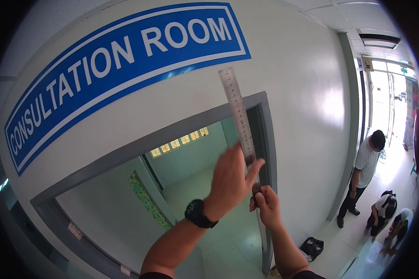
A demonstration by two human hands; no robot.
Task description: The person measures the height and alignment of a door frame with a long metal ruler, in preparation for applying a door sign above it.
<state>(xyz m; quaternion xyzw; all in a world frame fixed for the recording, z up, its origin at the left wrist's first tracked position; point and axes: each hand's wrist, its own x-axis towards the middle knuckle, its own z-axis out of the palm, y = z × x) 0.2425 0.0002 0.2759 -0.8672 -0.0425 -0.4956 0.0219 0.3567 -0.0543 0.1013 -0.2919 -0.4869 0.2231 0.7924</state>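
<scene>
One doorframe (267, 144) behind ruler (236, 107), sign (134, 67) above

There was one blue CONSULTATION ROOM sign (128, 72), at ten o'clock, carrying two words. One straight ruler (238, 111) stood at one o'clock. Two bare hands showed toward five o'clock, one left hand (229, 173) and one right hand (268, 204), with one black wristwatch (200, 214) at six. One grey door frame (269, 144) bore two small labels (74, 231), at eight and seven. Three other people were in view: one standing person (368, 160) at three and two stooping people (382, 209) near four. One black plastic bag (313, 247) lay between four and five, and one ceiling vent (379, 41) sat at two.
</scene>
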